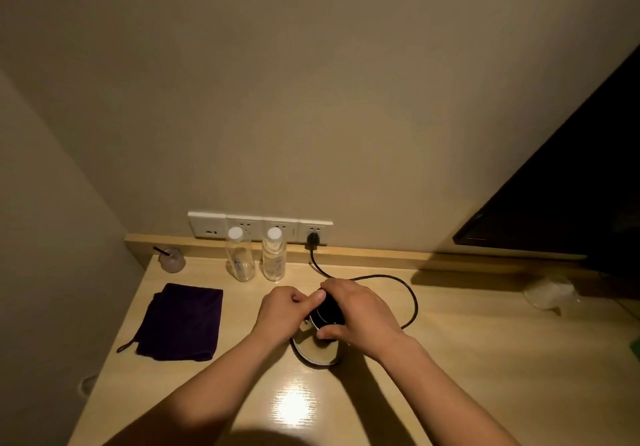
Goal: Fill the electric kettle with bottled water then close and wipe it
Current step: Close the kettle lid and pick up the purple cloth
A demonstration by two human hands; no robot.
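An electric kettle (317, 347) with a steel body and black lid stands on the wooden desk (450, 359), mostly hidden under my hands. My right hand (360, 310) grips the kettle from above and the right. My left hand (284, 310) is curled beside the lid, its thumb pressing on the lid's edge. Two clear water bottles with white caps stand capped near the wall: the left bottle (239, 258) and the right bottle (274, 256). A dark purple cloth (183, 321) lies folded flat on the desk to the left.
The kettle's black cord (408, 293) loops behind my right hand to a plug (312, 239) in the wall socket strip. A plastic cup with a straw (171, 259) sits at the back left. Crumpled clear plastic (549, 293) lies at the right, under a dark screen (571, 185).
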